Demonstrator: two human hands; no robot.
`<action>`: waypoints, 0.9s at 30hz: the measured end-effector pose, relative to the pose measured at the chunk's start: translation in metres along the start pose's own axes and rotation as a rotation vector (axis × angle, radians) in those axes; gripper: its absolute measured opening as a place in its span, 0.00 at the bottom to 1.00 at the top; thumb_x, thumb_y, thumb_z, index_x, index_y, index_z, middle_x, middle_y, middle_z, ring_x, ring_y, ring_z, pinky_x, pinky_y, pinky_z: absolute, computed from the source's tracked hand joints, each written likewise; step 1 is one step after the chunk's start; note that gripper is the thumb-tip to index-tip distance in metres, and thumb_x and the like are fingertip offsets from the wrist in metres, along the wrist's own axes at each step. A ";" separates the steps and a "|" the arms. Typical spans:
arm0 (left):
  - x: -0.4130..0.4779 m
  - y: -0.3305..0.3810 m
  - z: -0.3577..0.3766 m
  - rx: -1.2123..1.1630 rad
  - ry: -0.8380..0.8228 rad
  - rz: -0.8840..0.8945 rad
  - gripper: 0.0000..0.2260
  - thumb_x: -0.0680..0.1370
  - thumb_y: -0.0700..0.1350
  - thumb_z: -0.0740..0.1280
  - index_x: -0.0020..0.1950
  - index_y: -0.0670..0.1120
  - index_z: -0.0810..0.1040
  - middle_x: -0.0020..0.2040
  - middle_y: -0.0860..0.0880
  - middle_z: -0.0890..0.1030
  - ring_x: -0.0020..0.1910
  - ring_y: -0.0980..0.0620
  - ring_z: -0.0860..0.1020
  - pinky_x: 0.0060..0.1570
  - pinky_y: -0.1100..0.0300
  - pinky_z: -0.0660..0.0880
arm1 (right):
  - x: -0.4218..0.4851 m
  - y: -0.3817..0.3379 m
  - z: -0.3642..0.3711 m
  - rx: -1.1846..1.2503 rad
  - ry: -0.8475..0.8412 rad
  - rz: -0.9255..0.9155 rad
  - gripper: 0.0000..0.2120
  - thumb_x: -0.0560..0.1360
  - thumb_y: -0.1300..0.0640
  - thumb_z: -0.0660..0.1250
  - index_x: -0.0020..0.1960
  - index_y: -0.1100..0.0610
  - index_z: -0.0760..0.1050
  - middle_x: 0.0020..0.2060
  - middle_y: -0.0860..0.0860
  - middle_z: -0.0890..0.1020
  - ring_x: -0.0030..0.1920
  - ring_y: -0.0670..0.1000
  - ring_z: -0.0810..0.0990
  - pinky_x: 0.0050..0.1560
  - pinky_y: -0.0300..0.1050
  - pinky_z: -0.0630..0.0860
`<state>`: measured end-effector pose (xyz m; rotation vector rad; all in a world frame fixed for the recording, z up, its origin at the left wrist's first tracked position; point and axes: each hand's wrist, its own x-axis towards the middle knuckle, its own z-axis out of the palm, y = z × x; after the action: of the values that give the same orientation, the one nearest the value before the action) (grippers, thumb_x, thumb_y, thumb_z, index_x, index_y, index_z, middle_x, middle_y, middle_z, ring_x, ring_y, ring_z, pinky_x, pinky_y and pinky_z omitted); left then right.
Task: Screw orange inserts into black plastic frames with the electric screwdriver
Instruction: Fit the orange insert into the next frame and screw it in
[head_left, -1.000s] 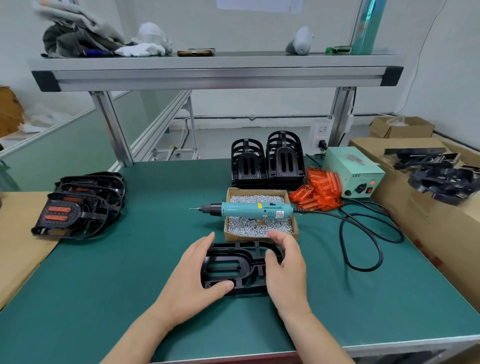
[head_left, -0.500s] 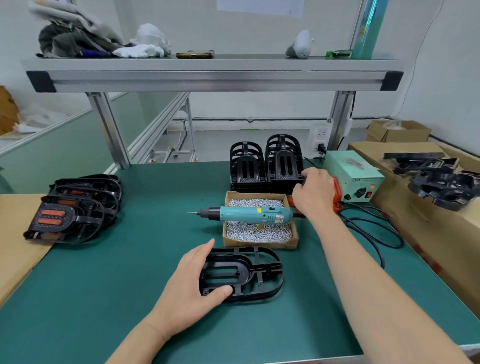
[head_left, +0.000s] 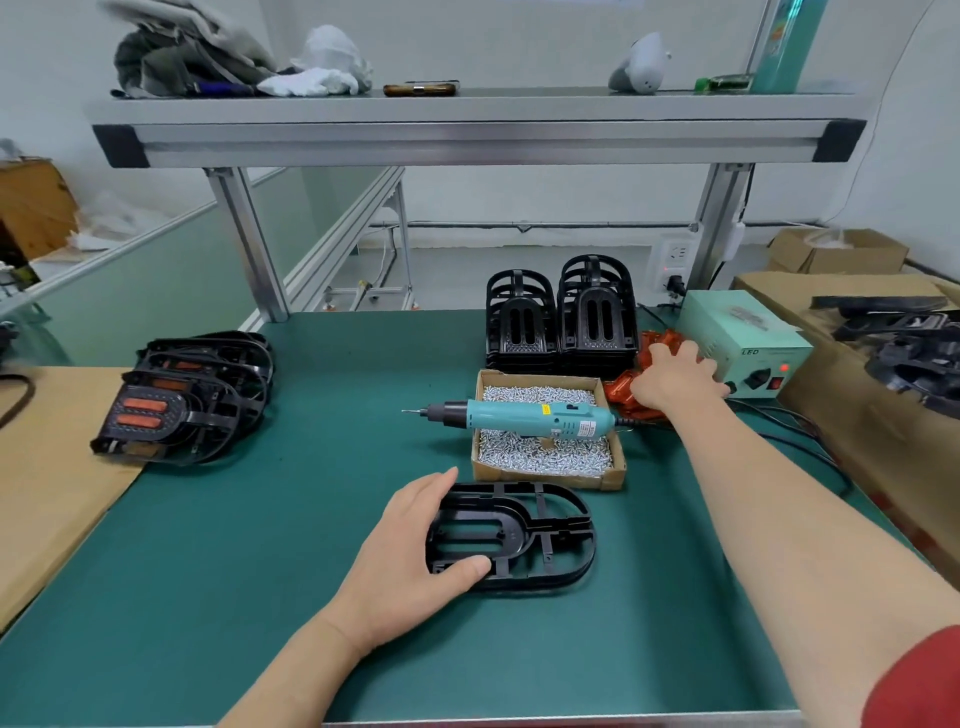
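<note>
Two bare arms of one person show over the dark green rubber bench mat (head_left: 208, 597). The left hand (head_left: 410, 561) is bare, and the slim left forearm (head_left: 291, 675) behind it is uncovered down to the mat's near edge, where the picture cuts it off. The right hand (head_left: 675, 379), toward the mat's far right corner, is bare too. The long right forearm (head_left: 779, 530) is uncovered all the way back. At the mat's near right corner the arm wears a dull red, soft cloth sleeve (head_left: 919, 686), its hem curved and slightly blurred.
</note>
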<state>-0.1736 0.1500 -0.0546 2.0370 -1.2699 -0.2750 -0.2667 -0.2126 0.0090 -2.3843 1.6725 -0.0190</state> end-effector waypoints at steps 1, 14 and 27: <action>0.000 0.000 0.000 0.002 0.001 0.002 0.43 0.68 0.67 0.65 0.79 0.55 0.57 0.72 0.63 0.61 0.73 0.67 0.56 0.69 0.76 0.52 | -0.002 0.000 0.003 -0.014 0.013 -0.005 0.29 0.77 0.47 0.64 0.75 0.48 0.61 0.74 0.56 0.59 0.73 0.64 0.59 0.68 0.68 0.63; 0.000 -0.001 0.001 0.016 0.009 0.016 0.43 0.68 0.68 0.65 0.79 0.54 0.58 0.72 0.63 0.61 0.74 0.66 0.57 0.69 0.74 0.53 | -0.018 -0.002 0.013 0.005 0.120 0.059 0.27 0.75 0.56 0.68 0.72 0.60 0.67 0.69 0.54 0.61 0.67 0.63 0.66 0.63 0.63 0.69; -0.002 0.005 -0.002 0.010 -0.005 0.030 0.43 0.67 0.69 0.64 0.78 0.53 0.62 0.66 0.63 0.64 0.69 0.64 0.62 0.68 0.68 0.60 | -0.031 0.009 0.005 0.055 0.336 -0.066 0.17 0.78 0.64 0.64 0.66 0.64 0.76 0.62 0.62 0.74 0.64 0.63 0.72 0.62 0.57 0.74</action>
<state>-0.1769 0.1510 -0.0506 2.0250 -1.3059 -0.2603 -0.2851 -0.1857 0.0065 -2.5002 1.6986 -0.4954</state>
